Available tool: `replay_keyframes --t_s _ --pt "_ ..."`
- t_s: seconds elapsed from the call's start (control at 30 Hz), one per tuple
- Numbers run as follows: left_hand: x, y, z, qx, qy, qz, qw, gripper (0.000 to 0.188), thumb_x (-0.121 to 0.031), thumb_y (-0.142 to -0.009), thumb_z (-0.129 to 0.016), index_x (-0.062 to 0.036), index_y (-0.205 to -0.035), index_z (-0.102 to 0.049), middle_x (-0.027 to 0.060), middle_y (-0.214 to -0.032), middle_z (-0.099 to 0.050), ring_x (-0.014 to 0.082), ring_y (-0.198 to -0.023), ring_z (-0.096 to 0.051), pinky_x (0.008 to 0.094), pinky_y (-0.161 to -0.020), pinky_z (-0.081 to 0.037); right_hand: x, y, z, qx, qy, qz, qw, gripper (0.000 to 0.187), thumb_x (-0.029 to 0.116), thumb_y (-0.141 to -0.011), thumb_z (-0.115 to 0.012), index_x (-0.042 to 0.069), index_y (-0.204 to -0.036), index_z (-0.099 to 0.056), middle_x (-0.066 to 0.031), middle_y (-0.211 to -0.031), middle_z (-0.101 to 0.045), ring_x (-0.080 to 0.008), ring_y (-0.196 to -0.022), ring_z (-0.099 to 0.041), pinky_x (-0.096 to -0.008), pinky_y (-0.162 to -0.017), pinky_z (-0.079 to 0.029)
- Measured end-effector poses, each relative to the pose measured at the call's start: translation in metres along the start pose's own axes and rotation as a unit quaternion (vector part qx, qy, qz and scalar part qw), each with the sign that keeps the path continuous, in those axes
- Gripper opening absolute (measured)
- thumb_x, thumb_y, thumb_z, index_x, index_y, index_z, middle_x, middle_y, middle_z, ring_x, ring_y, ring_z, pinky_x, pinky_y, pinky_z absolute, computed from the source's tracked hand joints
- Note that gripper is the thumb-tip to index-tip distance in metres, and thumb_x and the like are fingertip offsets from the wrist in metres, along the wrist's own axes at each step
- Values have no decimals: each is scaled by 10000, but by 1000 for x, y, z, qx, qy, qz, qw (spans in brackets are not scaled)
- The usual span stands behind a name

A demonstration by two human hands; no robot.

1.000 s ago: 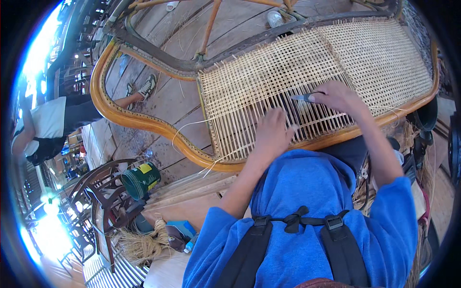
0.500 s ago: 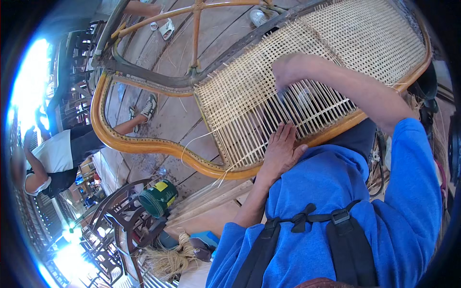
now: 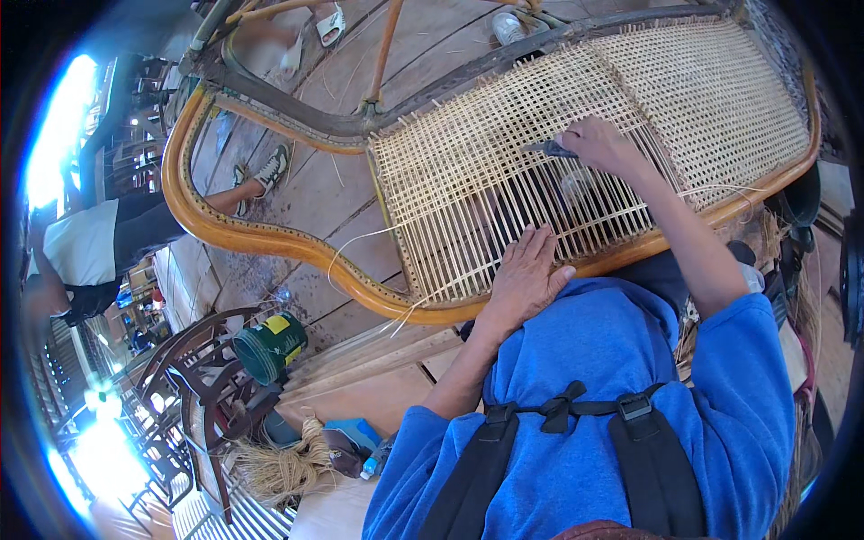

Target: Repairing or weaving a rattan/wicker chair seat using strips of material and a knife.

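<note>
A curved wooden seat frame point(image 3: 270, 241) lies across my lap, strung with pale cane webbing point(image 3: 504, 117). The webbing is close-woven at the far side and right; nearer me, loose parallel strands leave gaps. My left hand point(image 3: 531, 274) rests flat on these strands by the near rail, fingers stretched out and holding nothing. Farther off, my right hand point(image 3: 596, 144) is closed around a small dark tool point(image 3: 551, 149), its tip pointing left over the weave. The tool's exact kind is unclear. A long loose cane strand point(image 3: 346, 245) curls out at the left edge of the webbing.
At lower left stand a green bucket point(image 3: 268, 349), dark wooden chair parts point(image 3: 202, 396) and a bundle of cane strands point(image 3: 286, 466). Another person point(image 3: 85, 247) is at the far left. A shoe point(image 3: 509, 29) shows beyond the frame on the plank floor.
My right hand has moved right, and the tool's tip, which pointed down among the strands, now points left above the weave. The left hand stays on the strands. The view has shifted slightly.
</note>
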State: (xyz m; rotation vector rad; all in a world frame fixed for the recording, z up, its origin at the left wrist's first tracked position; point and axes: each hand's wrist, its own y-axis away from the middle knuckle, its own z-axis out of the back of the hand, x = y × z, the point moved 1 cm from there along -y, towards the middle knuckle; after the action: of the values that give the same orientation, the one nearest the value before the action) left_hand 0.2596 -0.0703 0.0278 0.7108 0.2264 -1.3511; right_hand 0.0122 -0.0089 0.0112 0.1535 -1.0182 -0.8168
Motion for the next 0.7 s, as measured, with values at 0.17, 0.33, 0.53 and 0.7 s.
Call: replay_keyframes --t_s 0.17,0.33,0.53,0.7 --pt "-4 -1 11 15 44 13 999 669 -493 -886 -412 53 -1271 -431 227 -1333 -416 386 -1264 -362 462 -1029 -310 20 11 -42 -92 89 33 991 485 446 -861 -510 -11 -826 -668 -254 -741 -621 -407 -752 -618 -483 -694 -472" --pt "0 -5 -21 3 29 -29 999 646 -459 -898 -436 64 -1277 -422 265 -1368 -368 389 -1291 -337 435 -1083 -268 -11 46 2 -97 -77 7 992 447 385 -870 -516 -40 -759 -600 -162 -617 -560 -232 -564 -556 -377 -533 -410" --pt "-13 3 44 5 69 39 997 577 -427 -941 -387 59 -1243 -453 217 -1308 -436 371 -1264 -362 423 -1079 -268 -50 32 -17 -171 -283 30 943 268 272 -833 -605 11 -863 -553 20 -578 -428 -79 -485 -388 -272 -460 -337" --pt "17 -9 11 -124 -82 64 987 611 -452 -928 -378 32 -1300 -401 207 -1385 -357 380 -1312 -287 463 -1081 -245 -72 15 -31 -208 -238 43 948 270 271 -840 -575 7 -882 -532 -19 -636 -472 -106 -526 -411 -284 -488 -346"
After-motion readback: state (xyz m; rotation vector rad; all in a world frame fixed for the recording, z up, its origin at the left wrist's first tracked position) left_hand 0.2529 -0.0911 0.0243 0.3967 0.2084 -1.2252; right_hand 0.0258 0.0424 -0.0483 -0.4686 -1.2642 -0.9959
